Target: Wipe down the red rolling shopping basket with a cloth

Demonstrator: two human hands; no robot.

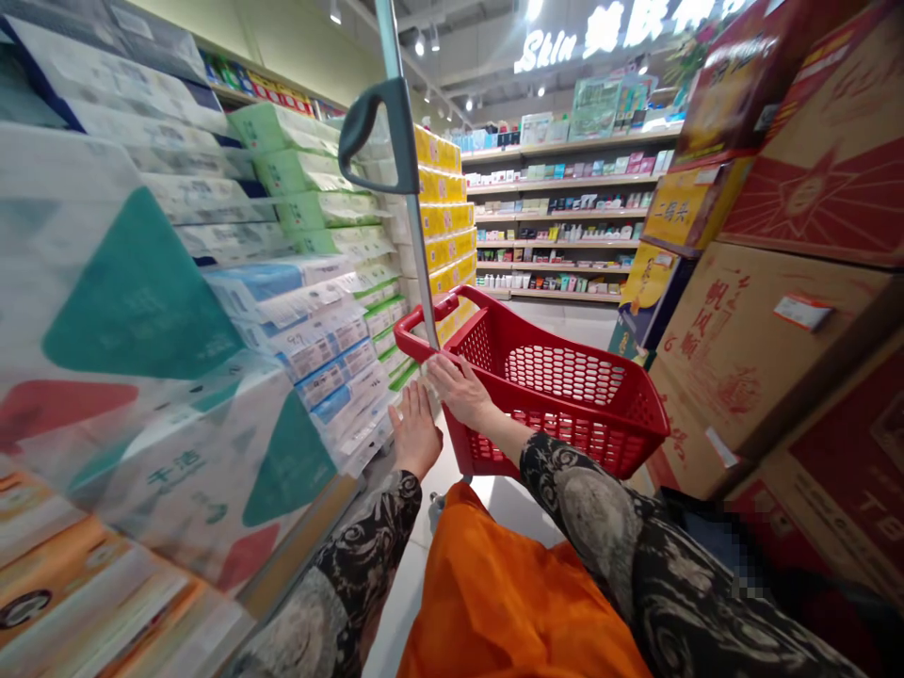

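Note:
A red plastic shopping basket (565, 414) with perforated sides stands in front of me, slightly tilted in view. From its near left corner a metal pole (426, 273) rises, bearing a grey loop handle (381, 139). My right hand (462, 391) lies with fingers stretched out over the basket's near left corner, beside the foot of the pole. Just left of it, my left hand (418, 433) is raised with its fingers extended and nothing in it. Whether its fingertips touch the basket is unclear. The inside of the basket is partly hidden by its wall.
Stacked tissue packs (331, 358) line the left side, close to my left arm. Cardboard cartons (749, 348) pile up on the right, near the basket's far end. Shelves (565, 217) of small boxes and bottles stand at the back. White floor (565, 311) shows beyond the basket.

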